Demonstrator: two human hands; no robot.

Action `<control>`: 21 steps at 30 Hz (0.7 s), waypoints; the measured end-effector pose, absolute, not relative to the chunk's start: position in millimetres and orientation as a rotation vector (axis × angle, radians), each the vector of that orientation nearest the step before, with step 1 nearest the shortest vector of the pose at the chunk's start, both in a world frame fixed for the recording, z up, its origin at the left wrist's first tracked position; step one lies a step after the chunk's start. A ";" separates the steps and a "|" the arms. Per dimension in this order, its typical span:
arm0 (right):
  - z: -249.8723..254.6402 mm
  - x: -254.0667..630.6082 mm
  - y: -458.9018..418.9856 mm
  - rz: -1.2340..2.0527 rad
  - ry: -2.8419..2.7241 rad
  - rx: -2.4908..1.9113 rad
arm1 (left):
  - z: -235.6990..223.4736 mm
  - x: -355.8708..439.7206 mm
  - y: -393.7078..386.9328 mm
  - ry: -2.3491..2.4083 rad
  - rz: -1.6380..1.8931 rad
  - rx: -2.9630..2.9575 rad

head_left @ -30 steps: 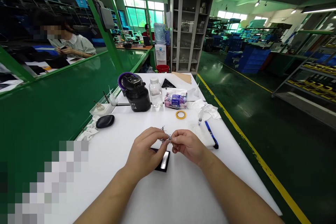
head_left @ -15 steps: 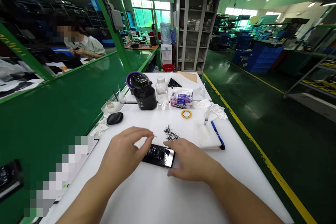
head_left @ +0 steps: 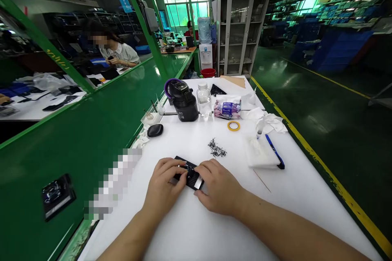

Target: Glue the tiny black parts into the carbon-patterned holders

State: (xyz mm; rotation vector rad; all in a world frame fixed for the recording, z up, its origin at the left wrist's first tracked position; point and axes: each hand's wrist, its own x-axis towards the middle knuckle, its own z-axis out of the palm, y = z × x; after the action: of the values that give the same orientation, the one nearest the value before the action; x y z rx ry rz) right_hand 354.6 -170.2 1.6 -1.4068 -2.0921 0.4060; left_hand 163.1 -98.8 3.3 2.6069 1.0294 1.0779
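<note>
A black, glossy phone-like device [head_left: 192, 177] with round lens-like shapes and a pale label lies tilted on the white table. My right hand [head_left: 219, 189] grips its right end, thumb on the near edge and fingers over the far edge. My left hand [head_left: 165, 185] is at the device's left part, thumb and forefinger pinched together just over its face. Whatever sits between those fingertips is too small to make out. Beyond the device is a loose pile of small black strips [head_left: 217, 149]. A thin stick [head_left: 262, 180] rests to the right of my right hand.
Behind stand a black jug [head_left: 186, 108], a clear bottle [head_left: 204, 102] and a tissue pack [head_left: 227, 109]. Yellow tape [head_left: 233, 126], a blue pen [head_left: 275, 151] on white cloth and a black oval case [head_left: 155, 130] lie around. A similar device [head_left: 57, 196] is on the green belt.
My left hand has come down onto the device from just above it with its pinched fingers. The device is turned more steeply. The whole view has shifted, and the thin stick now shows.
</note>
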 end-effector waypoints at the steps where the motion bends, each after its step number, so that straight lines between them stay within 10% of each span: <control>1: 1.3 354.5 -169.6 0.402 -2.091 -1.404 | 3.7 164.1 -98.9 1.021 1.063 2.613; 21: 5.0 345.4 -176.4 0.241 -2.246 -1.526 | 6.1 165.7 -92.3 1.317 0.751 2.087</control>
State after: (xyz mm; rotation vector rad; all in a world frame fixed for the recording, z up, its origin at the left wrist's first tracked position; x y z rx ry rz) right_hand 345.4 -176.4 5.0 -1.5262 -2.2457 0.2414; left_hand 165.7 -92.3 6.1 2.0869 1.3168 0.7507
